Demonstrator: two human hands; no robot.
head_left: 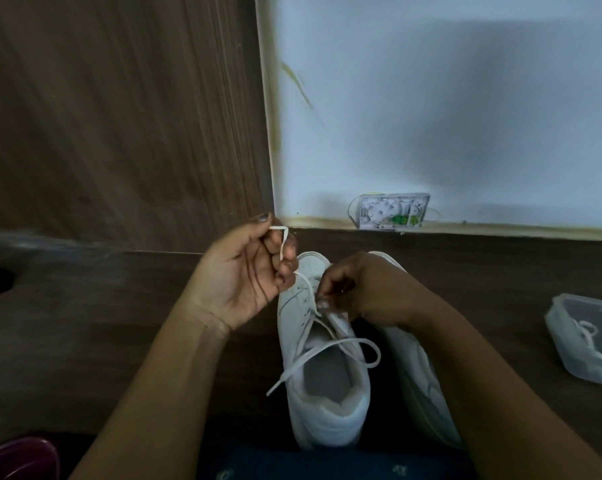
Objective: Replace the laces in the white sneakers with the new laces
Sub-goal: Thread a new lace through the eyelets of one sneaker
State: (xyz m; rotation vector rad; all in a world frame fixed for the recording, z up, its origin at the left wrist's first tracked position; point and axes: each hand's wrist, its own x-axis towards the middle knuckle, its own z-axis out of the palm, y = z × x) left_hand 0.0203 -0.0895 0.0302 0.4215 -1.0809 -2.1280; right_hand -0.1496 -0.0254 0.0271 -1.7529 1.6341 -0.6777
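- Right now the left hand (244, 271) is raised just left of the toe of the near white leather sneaker (322, 368); fingers curled in w/ thumb pressed on them, pinching the flat white shoelace (330, 348) near its tip, which bends sharply over the knuckle.
- Lace runs from that pinch down-right to the upper eyelets; a slack loop lies across the shoe's opening, the free end hanging off the left side.
- Right hand (365, 292) rests on the sneaker's eyelet area, fingertips bunched tight at the lace by the tongue; exact grip hard to tell, fingers mostly in shadow.
- Second white sneaker (417, 372) just right of the first, touching it, largely hidden by the right forearm.
- Both stand on a dark wooden tabletop (119, 323), toes pointing far.
- Clear plastic box (583, 337) at right edge, partly cut off, holds another coiled white lace (590, 337).
- Small white wall fitting (393, 211) far behind, blurry.
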